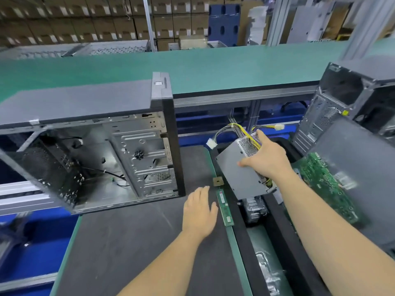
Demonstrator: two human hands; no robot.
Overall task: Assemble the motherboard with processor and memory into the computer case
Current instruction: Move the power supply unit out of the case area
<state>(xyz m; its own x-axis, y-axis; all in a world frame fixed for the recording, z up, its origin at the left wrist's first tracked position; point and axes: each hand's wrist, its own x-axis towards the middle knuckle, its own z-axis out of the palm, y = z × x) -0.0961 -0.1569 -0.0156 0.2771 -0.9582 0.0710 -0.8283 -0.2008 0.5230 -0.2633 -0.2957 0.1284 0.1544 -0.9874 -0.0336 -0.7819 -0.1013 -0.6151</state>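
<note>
An open computer case [89, 146] stands on the dark mat at the left, its bare metal inside facing me. My right hand [265, 154] grips a grey power supply [239, 169] with yellow cables [241, 130], tilted above a black tray. My left hand [199, 210] hovers flat over the mat with straight fingers, holding nothing. Just right of it a green memory stick [224, 207] lies on the mat's edge, with a small square processor [218, 181] beyond it. The green motherboard [327, 186] lies at the right, partly under a grey panel.
A black tray [275, 212] holds bagged parts between the mat and the motherboard. A second case [346, 99] stands at the far right with a grey side panel [363, 167] leaning by it. A green conveyor belt [213, 67] runs behind; stacked cartons fill the background.
</note>
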